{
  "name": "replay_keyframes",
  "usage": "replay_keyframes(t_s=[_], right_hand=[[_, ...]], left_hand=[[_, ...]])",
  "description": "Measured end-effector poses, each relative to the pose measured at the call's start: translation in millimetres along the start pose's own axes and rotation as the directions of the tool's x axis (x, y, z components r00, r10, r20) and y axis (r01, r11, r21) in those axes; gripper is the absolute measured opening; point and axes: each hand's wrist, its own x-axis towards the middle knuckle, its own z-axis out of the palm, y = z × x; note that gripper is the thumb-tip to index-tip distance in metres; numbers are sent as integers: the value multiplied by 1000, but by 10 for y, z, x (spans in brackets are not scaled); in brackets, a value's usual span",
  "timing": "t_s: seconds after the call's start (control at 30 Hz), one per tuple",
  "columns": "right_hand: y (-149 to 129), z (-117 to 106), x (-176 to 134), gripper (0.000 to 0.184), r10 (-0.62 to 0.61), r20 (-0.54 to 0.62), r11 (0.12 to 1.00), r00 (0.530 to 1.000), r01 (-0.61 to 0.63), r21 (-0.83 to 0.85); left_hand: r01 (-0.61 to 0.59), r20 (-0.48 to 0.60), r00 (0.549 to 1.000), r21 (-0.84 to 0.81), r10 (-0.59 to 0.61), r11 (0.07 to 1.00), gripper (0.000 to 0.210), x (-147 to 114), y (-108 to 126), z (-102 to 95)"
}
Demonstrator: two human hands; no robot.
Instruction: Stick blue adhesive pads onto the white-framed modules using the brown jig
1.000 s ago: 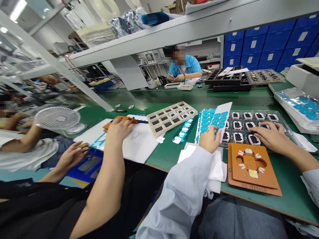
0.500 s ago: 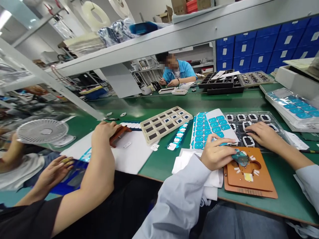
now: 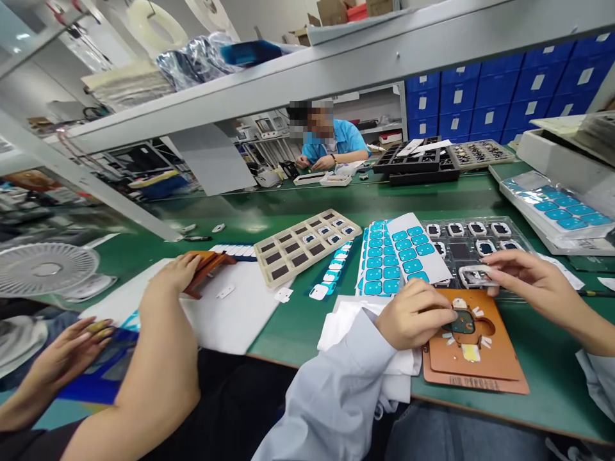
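Note:
My left hand [image 3: 417, 314] has its fingers curled together, their tips on the left edge of a dark, rounded-square plate [image 3: 464, 322]. That plate lies over the cut-out of an orange fixture [image 3: 485, 368], which has small white tabs and a yellow pad around the opening. Above the fixture's upper right, my right hand [image 3: 526, 278] pinches a white rounded frame [image 3: 473, 276] at its right end. Behind it lies a clear plastic tray [image 3: 459, 251] with several similar white frames in its pockets.
Blue-patterned label sheets [image 3: 408, 246] lie beside the tray. A beige compartment tray [image 3: 278, 274] sits further left. To my left, a co-worker's hand [image 3: 175, 275] rests on a brown block [image 3: 204, 272] over white paper. A shelf beam [image 3: 336, 57] crosses overhead; another person sits beyond.
The plate, tilted in my left fingers before, now lies flat on the fixture. My right hand has lifted a white frame from the tray and brought it nearer. The view has shifted slightly.

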Motion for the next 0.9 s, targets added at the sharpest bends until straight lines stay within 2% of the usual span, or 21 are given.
replay_keyframes(t_s=[0.1,0.2,0.3,0.4,0.53,0.63,0.7,0.8,0.9], right_hand=[[-93,-15,-36,26,-9,70,986,998,-2,168],[-129,-26,-33,19,-48,178,972,983,5,234],[-131,-38,-47,19,-120,215,988,969,95,122],[-130,-69,-86,14,-219,225,971,949,234,-44],[-141,-150,-129,13,-304,307,941,902,334,-48],[-119,-207,-135,13,-304,364,935,880,350,-66],[-86,-223,-137,11,-269,401,943,876,324,-76],[-45,-213,-144,19,-213,457,957,863,279,-82],[-57,-212,-141,15,-227,487,952,843,298,-73]], left_hand=[[3,29,1000,11,-3,1000,18,4,15,-21],[28,-2,1000,-21,-28,999,12,11,8,-13],[19,-29,999,-114,-23,993,8,10,-15,9],[35,27,999,-153,-31,988,12,5,-32,19],[82,94,993,-93,-73,992,21,21,-31,6],[84,134,988,-94,-71,992,28,40,-17,-12],[87,182,981,-84,-71,993,32,43,-9,-27],[88,263,963,-75,-66,993,32,28,-15,-42],[60,263,964,-71,-40,996,31,6,-37,-43]])
